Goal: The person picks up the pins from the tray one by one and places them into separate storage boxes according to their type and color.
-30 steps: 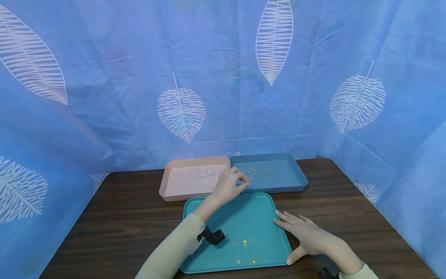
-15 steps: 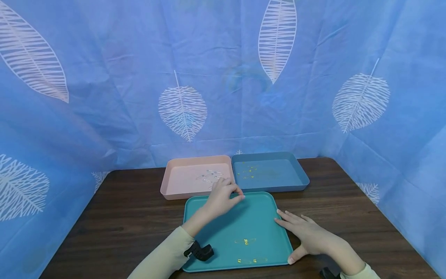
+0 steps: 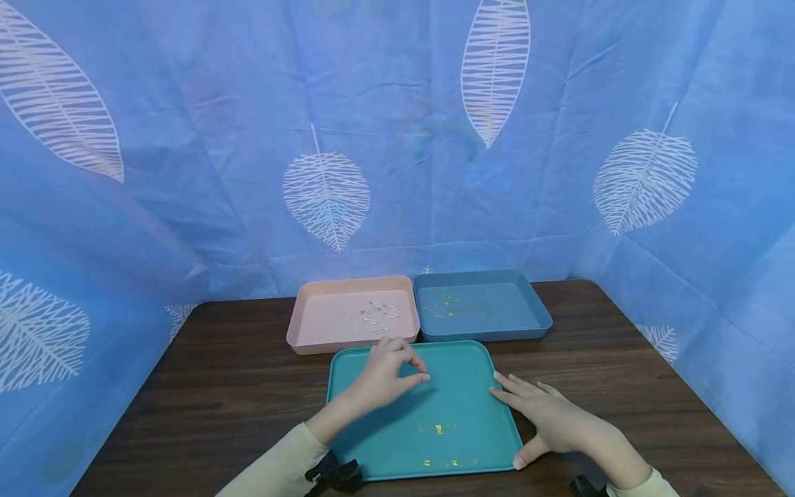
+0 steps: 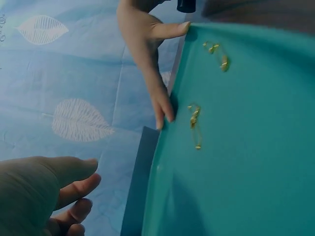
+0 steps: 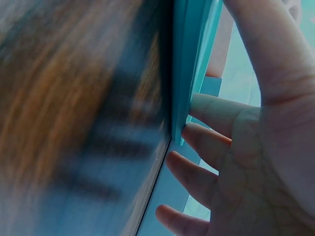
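Observation:
My left hand (image 3: 386,376) hovers over the far left part of the teal tray (image 3: 466,386). Its thumb and fingers are loosely bent and apart, with nothing seen between them in the left wrist view (image 4: 54,191). Gold safety pins (image 4: 195,123) lie on that tray in two small groups, toward its near side. Along the tray's right edge rests my right hand (image 3: 549,417), fingers spread and thumb at the near corner. In the right wrist view, its fingers (image 5: 211,110) touch the tray's rim.
Behind the teal tray stand a pink tray (image 3: 323,324) with several silver safety pins (image 3: 380,310) and a blue tray (image 3: 503,310) with several gold safety pins (image 3: 446,301). All stand on a dark wooden table (image 3: 211,393). A blue leaf-patterned cloth (image 3: 397,193) hangs behind.
My left hand has drawn back from over the border of the pink and blue trays to above the teal tray, moving nearer and slightly left. My right hand stays in place.

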Available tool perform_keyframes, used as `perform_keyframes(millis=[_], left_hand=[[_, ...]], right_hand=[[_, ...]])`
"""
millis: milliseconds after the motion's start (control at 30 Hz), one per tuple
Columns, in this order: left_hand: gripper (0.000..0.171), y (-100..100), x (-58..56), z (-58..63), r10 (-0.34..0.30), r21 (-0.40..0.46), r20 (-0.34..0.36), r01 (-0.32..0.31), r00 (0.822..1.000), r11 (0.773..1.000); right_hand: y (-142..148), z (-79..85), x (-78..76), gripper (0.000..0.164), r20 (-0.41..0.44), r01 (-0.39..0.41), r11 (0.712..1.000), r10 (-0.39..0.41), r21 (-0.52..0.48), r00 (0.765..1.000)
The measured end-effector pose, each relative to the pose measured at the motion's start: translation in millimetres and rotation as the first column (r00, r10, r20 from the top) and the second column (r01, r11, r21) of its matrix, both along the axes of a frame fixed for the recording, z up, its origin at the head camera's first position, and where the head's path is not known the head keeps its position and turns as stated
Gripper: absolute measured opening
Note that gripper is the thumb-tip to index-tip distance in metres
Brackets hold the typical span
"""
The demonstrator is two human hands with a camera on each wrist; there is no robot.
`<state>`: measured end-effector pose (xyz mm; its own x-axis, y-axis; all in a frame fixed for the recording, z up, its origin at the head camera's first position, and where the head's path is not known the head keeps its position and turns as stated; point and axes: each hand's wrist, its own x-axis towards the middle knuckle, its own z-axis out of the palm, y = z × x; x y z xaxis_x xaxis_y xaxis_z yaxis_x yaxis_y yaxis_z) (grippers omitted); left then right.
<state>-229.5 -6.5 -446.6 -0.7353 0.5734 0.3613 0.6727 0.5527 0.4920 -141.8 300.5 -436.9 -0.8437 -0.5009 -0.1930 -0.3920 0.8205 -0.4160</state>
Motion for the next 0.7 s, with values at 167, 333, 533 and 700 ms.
perform_keyframes(millis=[167,333,533,700], left_hand=[[0.009,-8,8.2,-6.4,-0.045,-0.061,0.079,0.050,0.996,0.997],[0.013,-14,14.1,-9.8,-0.100,-0.138,0.119,0.116,0.988,0.984],[0.015,-16,19.4,-9.1,-0.158,-0.262,0.101,0.180,0.982,0.948],[0.014,-13,21.6,-12.1,-0.180,-0.321,0.106,0.205,0.978,0.925]], right_hand=[[-1,1.1,0.2,0.111,0.013,0.002,1.000,-0.001,-0.005,1.000],[-1,1.9,0.1,0.111,0.016,0.004,1.000,-0.004,-0.006,1.000],[0,0.8,-0.1,0.111,0.012,0.006,1.000,-0.006,-0.005,1.000],[1,-0.9,0.1,0.111,0.006,0.002,1.000,-0.002,-0.005,1.000]])
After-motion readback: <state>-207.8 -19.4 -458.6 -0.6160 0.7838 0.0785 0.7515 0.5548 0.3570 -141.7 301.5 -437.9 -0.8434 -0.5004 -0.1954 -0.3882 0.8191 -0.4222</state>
